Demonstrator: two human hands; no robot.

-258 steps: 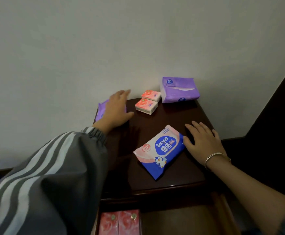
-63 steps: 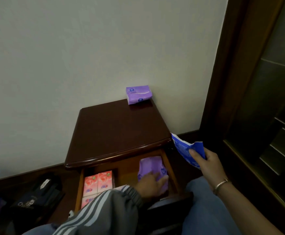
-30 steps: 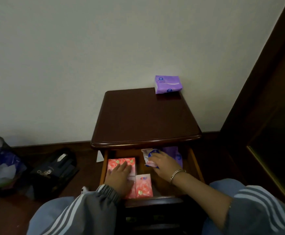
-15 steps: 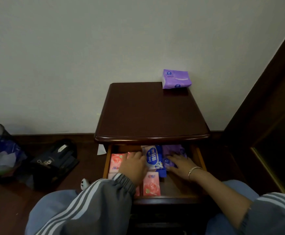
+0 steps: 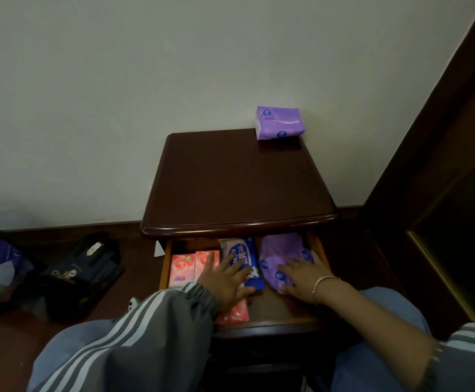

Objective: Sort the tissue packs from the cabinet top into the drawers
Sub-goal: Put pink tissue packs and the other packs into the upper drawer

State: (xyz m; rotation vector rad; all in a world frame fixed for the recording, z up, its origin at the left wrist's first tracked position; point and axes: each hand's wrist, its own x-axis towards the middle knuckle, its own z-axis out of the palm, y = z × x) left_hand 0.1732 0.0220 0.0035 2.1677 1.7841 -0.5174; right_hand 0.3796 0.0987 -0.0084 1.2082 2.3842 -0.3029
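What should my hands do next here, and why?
Probably lift the right hand off the purple pack in the drawer and reach for the other purple pack at the back right corner of the cabinet top; it alone remains up there.

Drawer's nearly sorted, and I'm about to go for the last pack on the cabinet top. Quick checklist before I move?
1. Left hand free: ok, lies flat across the blue pack and pink packs, gripping nothing.
2. Right hand free: ok, rests open on the drawer purple pack.
3. Cabinet top cleared: not ok, the top purple pack sits at its back right corner.
4. Drawer open: ok, pulled out.
5. Room for another pack: cannot tell, hands and sleeve hide much of the drawer floor.
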